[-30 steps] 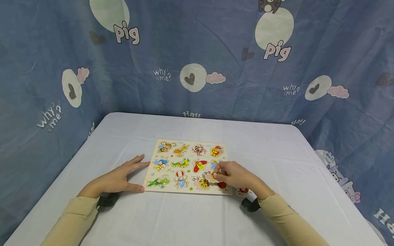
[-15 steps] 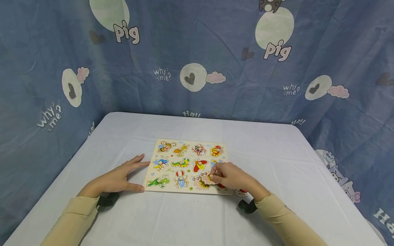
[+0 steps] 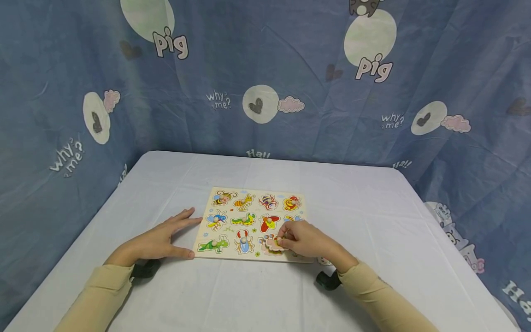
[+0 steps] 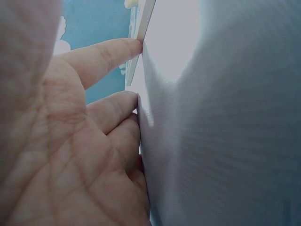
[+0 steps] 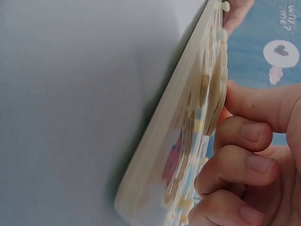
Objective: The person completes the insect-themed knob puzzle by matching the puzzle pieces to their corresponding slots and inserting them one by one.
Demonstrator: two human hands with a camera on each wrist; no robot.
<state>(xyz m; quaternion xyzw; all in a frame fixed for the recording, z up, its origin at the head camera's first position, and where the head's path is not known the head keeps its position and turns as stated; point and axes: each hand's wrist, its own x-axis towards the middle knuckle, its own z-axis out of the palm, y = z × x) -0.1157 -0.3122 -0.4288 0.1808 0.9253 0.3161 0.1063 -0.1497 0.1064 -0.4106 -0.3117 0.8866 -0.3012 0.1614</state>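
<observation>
Even, soft light from above; faint shadows under the hands (image 3: 157,242). Head view sharp, its edges bowed. Wrist views blurred close up, with glare on the desk (image 4: 174,42).

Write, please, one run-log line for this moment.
left hand: flat on table, fingertips at puzzle board edge | right hand: pinches snail piece over board's front row

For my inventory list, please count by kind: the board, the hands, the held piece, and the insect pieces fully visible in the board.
puzzle board: 1
hands: 2, left hand and right hand
held piece, pinched by the right hand: 1
seated insect pieces in full view: 9
Total: 13; the right hand hides others.
</observation>
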